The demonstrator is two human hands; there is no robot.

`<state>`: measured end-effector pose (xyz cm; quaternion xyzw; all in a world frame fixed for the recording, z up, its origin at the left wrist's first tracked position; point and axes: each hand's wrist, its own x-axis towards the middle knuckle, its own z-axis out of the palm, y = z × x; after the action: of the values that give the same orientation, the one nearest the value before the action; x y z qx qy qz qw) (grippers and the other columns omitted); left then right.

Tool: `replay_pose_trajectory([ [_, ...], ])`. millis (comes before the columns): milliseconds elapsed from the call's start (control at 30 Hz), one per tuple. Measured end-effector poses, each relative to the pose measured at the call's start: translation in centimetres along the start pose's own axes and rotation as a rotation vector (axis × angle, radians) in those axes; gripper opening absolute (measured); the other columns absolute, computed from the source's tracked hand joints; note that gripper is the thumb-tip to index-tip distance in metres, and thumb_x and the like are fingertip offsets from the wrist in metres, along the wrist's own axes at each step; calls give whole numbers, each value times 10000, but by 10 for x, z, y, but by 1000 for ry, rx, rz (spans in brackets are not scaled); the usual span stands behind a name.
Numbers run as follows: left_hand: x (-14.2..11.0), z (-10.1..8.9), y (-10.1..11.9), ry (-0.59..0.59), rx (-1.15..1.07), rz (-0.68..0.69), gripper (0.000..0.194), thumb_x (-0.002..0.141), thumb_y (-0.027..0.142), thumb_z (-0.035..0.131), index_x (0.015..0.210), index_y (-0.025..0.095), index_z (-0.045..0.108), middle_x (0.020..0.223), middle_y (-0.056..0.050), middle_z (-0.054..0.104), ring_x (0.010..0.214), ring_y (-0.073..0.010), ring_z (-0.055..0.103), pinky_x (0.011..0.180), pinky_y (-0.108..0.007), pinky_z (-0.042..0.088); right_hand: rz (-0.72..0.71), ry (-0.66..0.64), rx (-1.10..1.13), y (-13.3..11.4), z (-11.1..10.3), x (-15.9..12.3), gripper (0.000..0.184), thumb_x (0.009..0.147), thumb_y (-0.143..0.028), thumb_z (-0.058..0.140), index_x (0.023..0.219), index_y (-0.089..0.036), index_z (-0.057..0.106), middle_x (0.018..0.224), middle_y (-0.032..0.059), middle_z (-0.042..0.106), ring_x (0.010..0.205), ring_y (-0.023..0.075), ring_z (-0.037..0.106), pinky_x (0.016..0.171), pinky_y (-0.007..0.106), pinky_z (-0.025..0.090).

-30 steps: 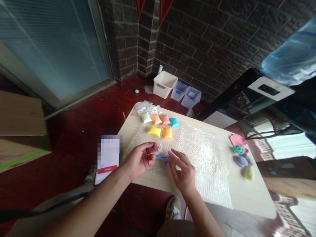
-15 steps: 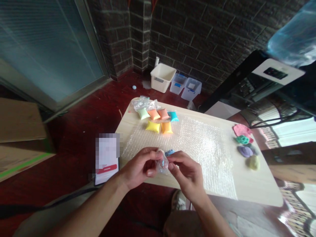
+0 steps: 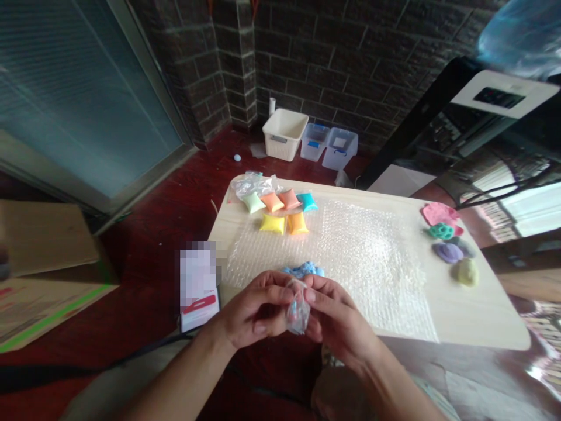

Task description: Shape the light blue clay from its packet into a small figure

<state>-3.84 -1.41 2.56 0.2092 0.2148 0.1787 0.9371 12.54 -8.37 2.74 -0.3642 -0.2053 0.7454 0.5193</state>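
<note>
Between my hands hangs a small clear plastic bag (image 3: 298, 316) with bits of blue and red showing inside it. The fingers of my left hand (image 3: 258, 307) pinch its upper edge on one side. My right hand (image 3: 335, 310) pinches the other side, so the fingertips nearly meet at the top. Just beyond the fingers, a lumpy blue clay-like piece (image 3: 307, 269) lies on the bubble wrap (image 3: 350, 257), partly hidden by my hands.
Pillow-shaped packets, among them a yellow packet (image 3: 272, 224) and an orange packet (image 3: 297, 223), lie toward the table's back left beside crumpled clear plastic (image 3: 252, 186). Several soft shaped pieces, including a purple one (image 3: 449, 252), sit at the right end. Bins (image 3: 284, 134) stand on the floor behind.
My right hand has come from above the blue piece to the plastic bag, and both hands now grip its top. The bag has moved nearer my body. The view has shifted slightly.
</note>
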Motion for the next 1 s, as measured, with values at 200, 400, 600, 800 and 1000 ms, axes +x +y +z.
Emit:
replay_pose_trajectory([
  [200,-11,15,-22,-115,-317,42,241,772,318,858,831,119,737,668,-27,705,257,25,324,330,-160,194,46,-124,172,0,4,-5,284,911,-399,768,793,-208,594,506,-93,553,266,12,205,270,136,251],
  [400,-21,22,-48,64,-595,106,190,854,278,841,886,106,766,860,-38,809,305,58,288,365,-122,301,36,72,97,10,8,2,350,798,-305,826,679,-198,515,546,-86,465,419,33,210,352,148,171],
  [600,-27,19,-46,93,-612,136,76,836,142,819,842,87,768,754,-16,765,300,57,318,341,-109,279,-51,212,-70,19,12,8,355,775,-396,882,929,-229,609,649,-54,566,457,78,376,387,181,274],
  [800,-31,22,-26,151,-375,251,191,738,158,910,793,148,727,709,20,725,325,21,415,374,-147,250,-443,264,-448,0,4,-3,251,943,-447,731,1069,-231,708,895,17,632,608,110,495,535,240,456],
  [1000,-26,18,-22,198,-199,341,230,762,188,896,723,149,672,675,-1,726,372,-3,435,401,-166,216,-591,63,-726,-5,15,-19,134,926,-249,782,1058,-262,799,877,41,705,747,167,652,661,296,539],
])
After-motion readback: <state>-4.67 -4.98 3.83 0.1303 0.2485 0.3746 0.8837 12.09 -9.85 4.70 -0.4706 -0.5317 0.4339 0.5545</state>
